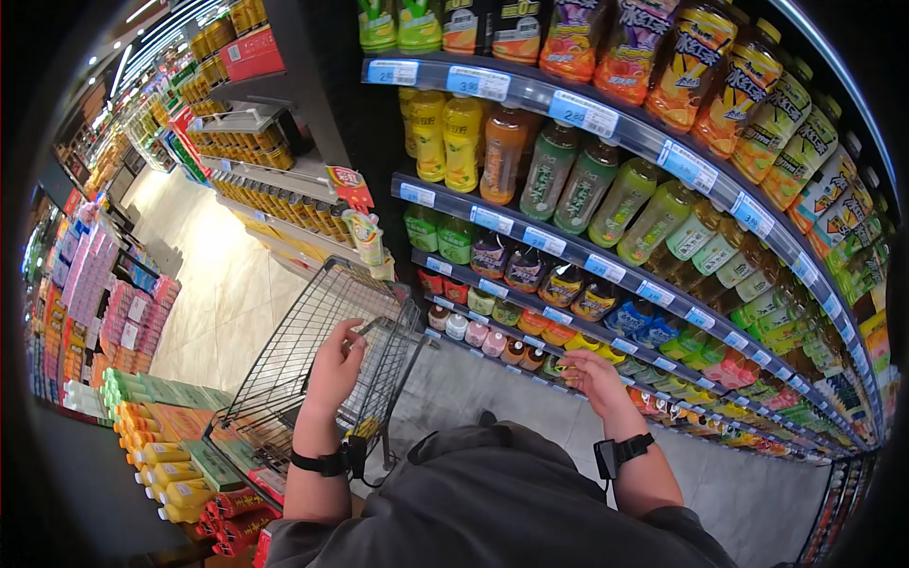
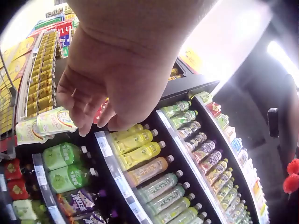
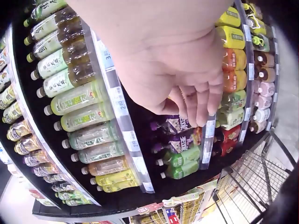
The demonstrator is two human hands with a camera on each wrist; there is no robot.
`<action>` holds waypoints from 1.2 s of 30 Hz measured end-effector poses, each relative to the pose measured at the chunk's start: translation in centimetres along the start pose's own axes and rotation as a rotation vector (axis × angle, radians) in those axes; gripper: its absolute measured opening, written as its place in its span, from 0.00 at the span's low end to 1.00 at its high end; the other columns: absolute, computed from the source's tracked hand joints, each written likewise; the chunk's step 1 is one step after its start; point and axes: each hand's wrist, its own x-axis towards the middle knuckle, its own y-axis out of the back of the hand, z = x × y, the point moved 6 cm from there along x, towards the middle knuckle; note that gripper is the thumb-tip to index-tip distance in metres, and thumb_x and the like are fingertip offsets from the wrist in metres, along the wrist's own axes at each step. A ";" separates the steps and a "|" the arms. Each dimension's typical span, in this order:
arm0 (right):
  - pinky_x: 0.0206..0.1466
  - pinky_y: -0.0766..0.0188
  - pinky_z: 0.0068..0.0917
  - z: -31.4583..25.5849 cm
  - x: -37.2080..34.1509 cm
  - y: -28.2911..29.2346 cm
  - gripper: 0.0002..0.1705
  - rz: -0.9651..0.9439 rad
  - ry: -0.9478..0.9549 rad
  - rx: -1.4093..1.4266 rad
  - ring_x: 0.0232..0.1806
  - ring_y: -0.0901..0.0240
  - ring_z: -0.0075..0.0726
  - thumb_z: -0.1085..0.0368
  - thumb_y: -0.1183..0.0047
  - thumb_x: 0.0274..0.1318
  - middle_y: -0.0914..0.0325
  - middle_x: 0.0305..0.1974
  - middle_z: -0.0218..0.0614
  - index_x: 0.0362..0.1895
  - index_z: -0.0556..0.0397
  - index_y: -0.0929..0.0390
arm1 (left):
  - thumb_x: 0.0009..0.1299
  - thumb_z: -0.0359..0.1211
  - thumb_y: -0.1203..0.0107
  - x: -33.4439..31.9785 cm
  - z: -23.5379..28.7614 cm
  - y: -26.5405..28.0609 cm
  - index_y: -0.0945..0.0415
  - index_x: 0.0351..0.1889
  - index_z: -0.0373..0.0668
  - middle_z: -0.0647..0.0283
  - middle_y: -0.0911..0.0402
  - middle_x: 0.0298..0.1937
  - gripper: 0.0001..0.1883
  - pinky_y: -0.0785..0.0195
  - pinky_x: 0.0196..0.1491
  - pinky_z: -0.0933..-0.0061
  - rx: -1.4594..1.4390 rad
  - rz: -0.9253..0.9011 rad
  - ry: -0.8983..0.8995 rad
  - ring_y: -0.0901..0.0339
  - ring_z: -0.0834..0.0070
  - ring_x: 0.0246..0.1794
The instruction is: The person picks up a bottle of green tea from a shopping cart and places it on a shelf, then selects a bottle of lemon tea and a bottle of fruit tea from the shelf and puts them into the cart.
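My left hand (image 1: 338, 364) hovers over a wire shopping cart (image 1: 284, 350), its fingers loosely bent and holding nothing. In the left wrist view the same hand (image 2: 112, 88) hangs in front of shelved bottles, overlapping yellow drink bottles (image 2: 135, 144). My right hand (image 1: 595, 379) is raised before the lower shelves, fingers relaxed around bare air. Seen from the right wrist, that hand (image 3: 173, 70) overlaps dark purple-labelled bottles (image 3: 180, 126) and a shelf's price-tag strip (image 3: 208, 144). Green tea bottles (image 1: 549, 175) and brown-orange bottles (image 1: 504, 151) stand upright on the middle shelf.
Curved shelves with price strips (image 1: 559, 241) fill the right side. Canned drinks (image 1: 284, 204) line a rack beyond the cart. Stacked juice bottles (image 1: 180, 478) stand at the lower left, near the cart. A tiled aisle (image 1: 194, 237) runs off to the far left.
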 end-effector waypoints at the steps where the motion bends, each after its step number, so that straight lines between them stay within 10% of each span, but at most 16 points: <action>1: 0.50 0.23 0.29 -0.6 0.2 0.4 0.16 -0.018 0.016 -0.010 0.48 0.19 0.32 0.67 0.53 0.71 0.17 0.51 0.40 0.58 0.54 0.23 | 0.76 0.27 0.46 0.3 0.5 -0.5 0.26 0.61 0.37 0.64 0.22 0.37 0.16 0.38 0.29 0.78 -0.021 0.013 -0.003 0.32 0.83 0.24; 21: 0.51 0.27 0.24 -9.3 3.6 -5.8 0.14 -0.343 0.079 -0.265 0.49 0.22 0.25 0.67 0.51 0.72 0.18 0.52 0.32 0.56 0.53 0.22 | 0.75 0.27 0.44 3.5 6.4 -3.0 0.27 0.62 0.38 0.66 0.23 0.43 0.18 0.37 0.30 0.78 0.031 0.090 -0.023 0.34 0.83 0.24; 36: 0.56 0.25 0.27 -22.2 6.6 -19.9 0.22 -0.533 0.341 -0.377 0.53 0.23 0.26 0.76 0.53 0.70 0.23 0.61 0.38 0.67 0.58 0.30 | 0.72 0.22 0.45 19.5 15.3 -2.4 0.30 0.66 0.38 0.58 0.28 0.58 0.23 0.33 0.35 0.79 -0.035 0.173 -0.455 0.30 0.80 0.31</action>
